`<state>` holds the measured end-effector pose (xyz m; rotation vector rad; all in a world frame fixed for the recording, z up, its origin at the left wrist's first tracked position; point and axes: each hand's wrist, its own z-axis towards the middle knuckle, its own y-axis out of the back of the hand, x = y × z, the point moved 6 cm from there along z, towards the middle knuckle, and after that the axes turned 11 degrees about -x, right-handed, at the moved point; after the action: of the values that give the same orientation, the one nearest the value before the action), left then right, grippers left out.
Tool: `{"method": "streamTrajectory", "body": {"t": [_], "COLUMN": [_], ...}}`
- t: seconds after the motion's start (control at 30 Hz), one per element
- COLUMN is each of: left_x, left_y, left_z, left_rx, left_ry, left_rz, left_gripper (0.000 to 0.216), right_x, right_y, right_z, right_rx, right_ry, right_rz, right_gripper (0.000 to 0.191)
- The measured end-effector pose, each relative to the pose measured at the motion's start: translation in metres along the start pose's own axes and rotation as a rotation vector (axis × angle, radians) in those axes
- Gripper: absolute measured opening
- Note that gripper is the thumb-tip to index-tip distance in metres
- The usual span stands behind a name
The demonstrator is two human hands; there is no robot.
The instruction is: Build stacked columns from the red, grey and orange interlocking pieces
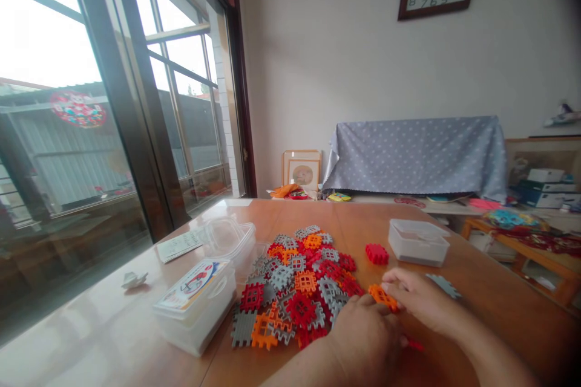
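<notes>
An orange notched interlocking tile [384, 297] is pinched in my right hand [417, 296], between thumb and fingers. My left hand [363, 335] is closed, with curled fingers against the near edge of the same orange tile; the hand hides most of its own grip. A red piece [414, 344] pokes out beside the left hand, largely covered. To the left lies a heap of red, grey and orange notched tiles [301, 308], many with window-like openings. Beyond my hands a block of red tiles [376, 254] sits apart. Near my right forearm is a grey tile [443, 285].
On the left stand a lidded clear plastic box [195, 326] with a label and an open clear container [247, 242]. A leaflet [179, 246] and a small pale object [134, 280] lie farther left. Another clear box [417, 248] stands at the back right of the wooden table [354, 217].
</notes>
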<state>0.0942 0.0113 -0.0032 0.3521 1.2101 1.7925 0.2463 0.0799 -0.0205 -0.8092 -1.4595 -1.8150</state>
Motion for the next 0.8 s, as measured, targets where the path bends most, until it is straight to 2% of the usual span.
{"method": "streamTrajectory", "body": {"t": [0.1, 0.23, 0.37, 0.43, 0.53, 0.7, 0.8], "left_x": [0.005, 0.016, 0.027, 0.034, 0.049, 0.06, 0.067], "left_y": [0.013, 0.038, 0.051, 0.052, 0.05, 0.044, 0.043], "left_z": [0.005, 0.006, 0.005, 0.005, 0.004, 0.002, -0.001], "left_rx": [-0.041, -0.231, -0.386, -0.441, -0.506, -0.527, -0.593], "left_ry": [0.101, 0.264, 0.282, 0.29, 0.4, 0.608, 0.732], "left_rz": [-0.087, -0.307, -0.515, -0.611, -0.766, -1.119, -1.203], "left_gripper": [0.021, 0.024, 0.022, 0.024, 0.026, 0.029, 0.036], "right_x": [0.009, 0.026, 0.037, 0.041, 0.047, 0.054, 0.055], "right_y": [0.0, 0.0, -0.005, -0.009, -0.016, -0.021, -0.02], "right_z": [-0.002, -0.009, -0.018, -0.021, -0.023, -0.022, -0.02], "right_rx": [0.023, 0.09, 0.175, 0.222, 0.239, 0.202, 0.153], "right_ry": [-0.009, -0.024, -0.077, -0.1, -0.125, -0.163, -0.147], "right_rz": [0.048, 0.15, 0.171, 0.19, 0.267, 0.427, 0.508], "right_gripper": [0.035, 0.043, 0.041, 0.037, 0.031, 0.03, 0.032]}}
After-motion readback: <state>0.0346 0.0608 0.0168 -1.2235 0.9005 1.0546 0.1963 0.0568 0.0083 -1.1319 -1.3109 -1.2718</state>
